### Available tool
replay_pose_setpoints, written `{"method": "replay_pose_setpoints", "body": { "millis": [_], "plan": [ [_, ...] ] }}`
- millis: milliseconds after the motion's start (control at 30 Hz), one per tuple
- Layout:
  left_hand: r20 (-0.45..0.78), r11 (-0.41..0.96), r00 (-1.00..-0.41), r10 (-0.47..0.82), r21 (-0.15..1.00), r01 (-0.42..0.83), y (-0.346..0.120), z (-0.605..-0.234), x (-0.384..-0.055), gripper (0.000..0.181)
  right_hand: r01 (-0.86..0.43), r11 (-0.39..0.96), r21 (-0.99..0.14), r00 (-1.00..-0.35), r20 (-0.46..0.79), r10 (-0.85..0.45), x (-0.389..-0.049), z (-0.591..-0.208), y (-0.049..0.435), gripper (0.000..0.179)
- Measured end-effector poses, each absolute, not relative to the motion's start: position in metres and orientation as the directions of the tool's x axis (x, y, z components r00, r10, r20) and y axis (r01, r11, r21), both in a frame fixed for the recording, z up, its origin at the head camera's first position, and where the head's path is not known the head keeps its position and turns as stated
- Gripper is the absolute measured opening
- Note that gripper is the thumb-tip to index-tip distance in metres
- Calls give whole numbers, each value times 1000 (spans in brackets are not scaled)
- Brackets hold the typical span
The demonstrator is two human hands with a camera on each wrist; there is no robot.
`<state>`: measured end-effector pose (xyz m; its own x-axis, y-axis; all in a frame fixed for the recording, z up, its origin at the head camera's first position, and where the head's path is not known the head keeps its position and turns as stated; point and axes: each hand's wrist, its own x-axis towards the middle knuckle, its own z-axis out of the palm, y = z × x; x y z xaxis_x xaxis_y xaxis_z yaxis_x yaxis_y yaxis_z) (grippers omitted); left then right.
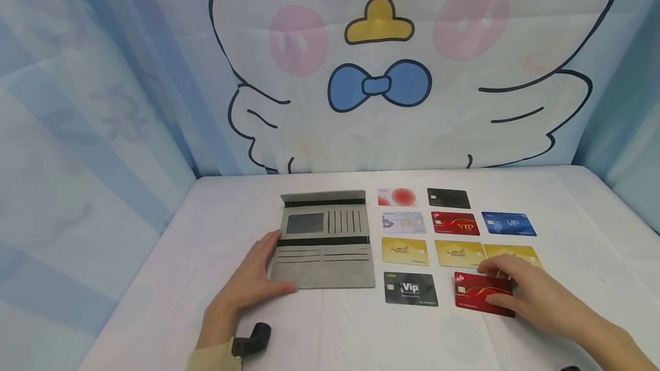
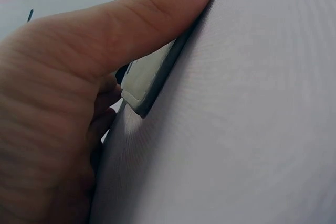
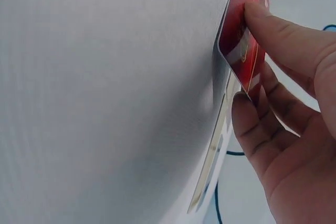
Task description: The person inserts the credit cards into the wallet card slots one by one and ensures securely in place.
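A grey card holder [image 1: 322, 275] lies unfolded, showing slots and a dark window. At its left side is my left hand [image 1: 252, 276], fingertips at the left edge and thumb [image 2: 157, 11] resting on the front edge near the corner. My right hand [image 1: 533, 296] pinches a red card [image 1: 476, 293] by its right end, thumb on the face and fingers at the far edge. In the right wrist view the red card [image 3: 241, 38] stands tilted up from the white cloth. Just behind it, a gold card [image 1: 510, 253] is partly covered by the right hand.
Right of the holder lie a dark grey Vip card [image 1: 411, 289], two more gold cards [image 1: 404, 251], a silver card [image 1: 403, 223], a red VIP card [image 1: 456, 223], a blue card [image 1: 509, 224], a black card [image 1: 448, 198] and a white-and-red card [image 1: 396, 197]. A printed curtain [image 1: 381, 136] hangs behind the table.
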<state>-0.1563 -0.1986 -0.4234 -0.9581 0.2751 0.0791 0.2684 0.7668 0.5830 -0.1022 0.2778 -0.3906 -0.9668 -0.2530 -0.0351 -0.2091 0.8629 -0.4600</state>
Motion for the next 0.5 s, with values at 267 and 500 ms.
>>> {"method": "replay_pose_setpoints", "body": {
  "millis": [267, 500],
  "plan": [
    [75, 760, -957, 280, 592, 269, -199, -422, -156, 117, -253, 824, -508, -947, -43, -318, -105, -389, 283, 45],
    [70, 763, -959, 275, 591, 262, -199, -422, -156, 118, -238, 769, -594, -929, -92, -359, -112, -388, 287, 38]
  ]
}}
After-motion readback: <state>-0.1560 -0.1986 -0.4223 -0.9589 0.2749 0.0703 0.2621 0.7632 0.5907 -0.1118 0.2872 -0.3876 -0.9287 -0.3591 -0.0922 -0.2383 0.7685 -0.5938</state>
